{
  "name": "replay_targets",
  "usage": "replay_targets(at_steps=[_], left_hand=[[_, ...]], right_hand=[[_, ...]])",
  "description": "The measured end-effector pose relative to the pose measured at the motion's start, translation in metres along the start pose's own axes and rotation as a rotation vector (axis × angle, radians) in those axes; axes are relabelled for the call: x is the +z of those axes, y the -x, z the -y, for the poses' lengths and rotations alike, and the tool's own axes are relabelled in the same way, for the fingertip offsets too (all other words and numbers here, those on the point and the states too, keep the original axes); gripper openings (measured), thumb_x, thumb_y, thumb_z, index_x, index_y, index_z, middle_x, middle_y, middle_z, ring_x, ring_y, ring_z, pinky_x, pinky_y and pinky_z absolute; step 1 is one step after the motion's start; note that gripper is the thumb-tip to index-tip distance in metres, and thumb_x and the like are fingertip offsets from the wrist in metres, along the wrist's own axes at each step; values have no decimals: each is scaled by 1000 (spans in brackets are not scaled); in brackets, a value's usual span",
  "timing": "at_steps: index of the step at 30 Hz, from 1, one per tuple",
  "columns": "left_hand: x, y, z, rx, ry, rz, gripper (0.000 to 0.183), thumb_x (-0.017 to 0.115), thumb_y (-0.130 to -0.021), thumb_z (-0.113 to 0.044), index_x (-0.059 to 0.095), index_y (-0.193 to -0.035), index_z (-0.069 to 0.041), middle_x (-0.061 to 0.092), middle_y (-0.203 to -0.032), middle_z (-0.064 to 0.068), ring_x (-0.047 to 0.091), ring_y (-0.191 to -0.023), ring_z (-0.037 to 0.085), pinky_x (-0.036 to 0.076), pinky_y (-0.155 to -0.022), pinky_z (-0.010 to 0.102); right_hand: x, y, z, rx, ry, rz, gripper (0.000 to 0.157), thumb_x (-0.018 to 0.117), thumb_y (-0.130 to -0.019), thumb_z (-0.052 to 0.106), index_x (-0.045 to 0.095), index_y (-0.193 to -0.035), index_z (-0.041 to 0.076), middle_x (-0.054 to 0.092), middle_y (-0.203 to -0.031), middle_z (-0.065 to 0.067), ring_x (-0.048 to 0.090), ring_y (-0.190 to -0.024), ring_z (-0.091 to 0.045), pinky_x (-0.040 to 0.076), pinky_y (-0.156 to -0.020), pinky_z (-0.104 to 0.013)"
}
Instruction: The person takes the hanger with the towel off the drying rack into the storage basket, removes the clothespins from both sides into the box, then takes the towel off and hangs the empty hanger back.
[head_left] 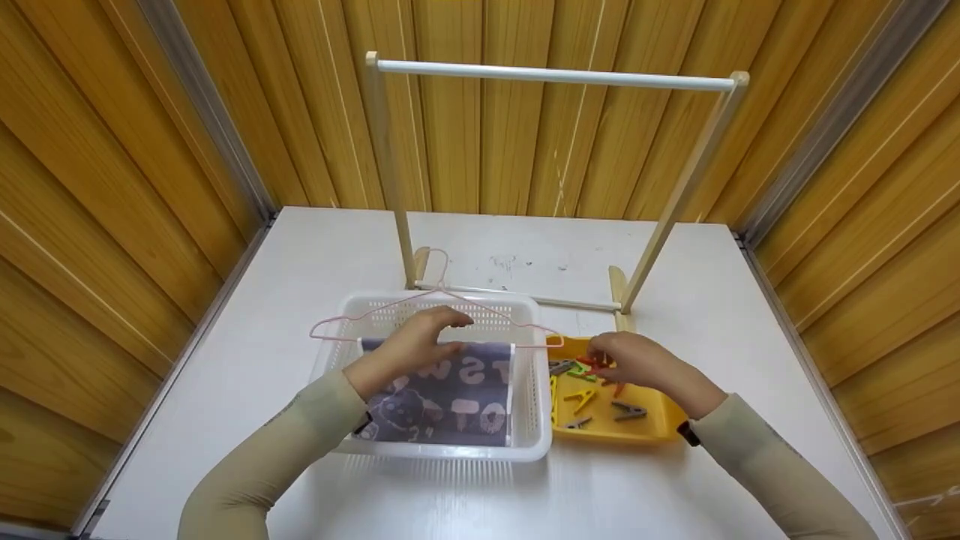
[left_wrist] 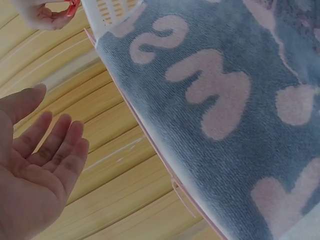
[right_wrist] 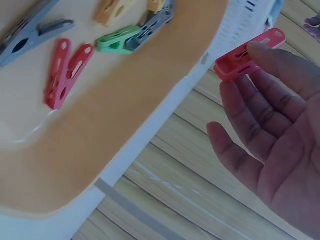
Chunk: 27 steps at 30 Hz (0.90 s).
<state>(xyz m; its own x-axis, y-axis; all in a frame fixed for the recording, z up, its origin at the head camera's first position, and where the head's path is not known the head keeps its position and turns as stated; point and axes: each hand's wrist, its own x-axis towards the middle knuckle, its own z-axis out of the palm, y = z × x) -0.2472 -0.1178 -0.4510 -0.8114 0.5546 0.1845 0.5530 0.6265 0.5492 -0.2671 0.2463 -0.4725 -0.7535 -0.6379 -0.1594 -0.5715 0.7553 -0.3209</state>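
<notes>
While the half-spread left hand (head_left: 411,346) holds nothing, the red plastic clothespin (right_wrist: 238,62), pinched by the right hand (head_left: 641,360) at three o'clock from the grey rectangular cloth (head_left: 465,394), may slip under uneven pressure.

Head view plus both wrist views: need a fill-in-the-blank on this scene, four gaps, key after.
1. The right hand pinches a ____ plastic clothespin.
2. The left hand holds ____.
3. The ____ wire hanger carries a pink-lettered grey cloth.
4. In the head view, the yellow plastic tray stands to the ____ of the white plastic basket.

Missing words: red; nothing; pink; right.
</notes>
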Motion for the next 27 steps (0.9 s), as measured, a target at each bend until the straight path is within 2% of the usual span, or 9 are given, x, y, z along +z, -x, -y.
replay_targets(at_steps=[4, 13, 20, 23, 27], left_hand=[[-2, 0, 6, -39, -16, 24, 36, 71, -93, -9, 66, -127, 3, 72, -123, 21, 68, -116, 38, 54, -104, 52], [-12, -2, 17, -40, -70, 49, 32, 71, -92, -6, 68, -122, 5, 73, -116, 23, 69, -108, 39, 55, -99, 52], [-13, 0, 28, -83, -73, 89, 29, 71, -90, -4, 69, -118, 7, 74, -112, 23, 70, -105, 39, 56, -97, 51], [-12, 2, 33, -102, -70, 98, 28, 71, -90, -4, 70, -116, 8, 74, -111, 24, 70, -105, 39, 57, -97, 51], [-12, 1, 39, -118, -85, 128, 28, 72, -90, -4, 70, -115, 8, 74, -111, 24, 71, -105, 39, 57, -96, 51]], right_hand=[[2, -6, -4, 29, 69, 39, 12, 77, -89, 7, 70, -98, 6, 71, -91, -6, 61, -78, -15, 55, -72, -34], [16, -17, -7, 56, 150, 146, 11, 78, -87, 5, 68, -94, 6, 68, -84, -5, 53, -71, -14, 52, -68, -34], [29, -14, 0, 14, 336, 270, 13, 74, -88, -1, 66, -84, 9, 59, -73, -1, 46, -66, -16, 49, -66, -32], [33, -14, 4, 34, 341, 313, 12, 69, -92, 0, 67, -84, 9, 55, -72, -1, 45, -67, -17, 46, -67, -32], [38, -14, 6, 68, 284, 342, 11, 67, -95, 4, 68, -86, 10, 53, -73, -1, 47, -69, -18, 43, -69, -31]])
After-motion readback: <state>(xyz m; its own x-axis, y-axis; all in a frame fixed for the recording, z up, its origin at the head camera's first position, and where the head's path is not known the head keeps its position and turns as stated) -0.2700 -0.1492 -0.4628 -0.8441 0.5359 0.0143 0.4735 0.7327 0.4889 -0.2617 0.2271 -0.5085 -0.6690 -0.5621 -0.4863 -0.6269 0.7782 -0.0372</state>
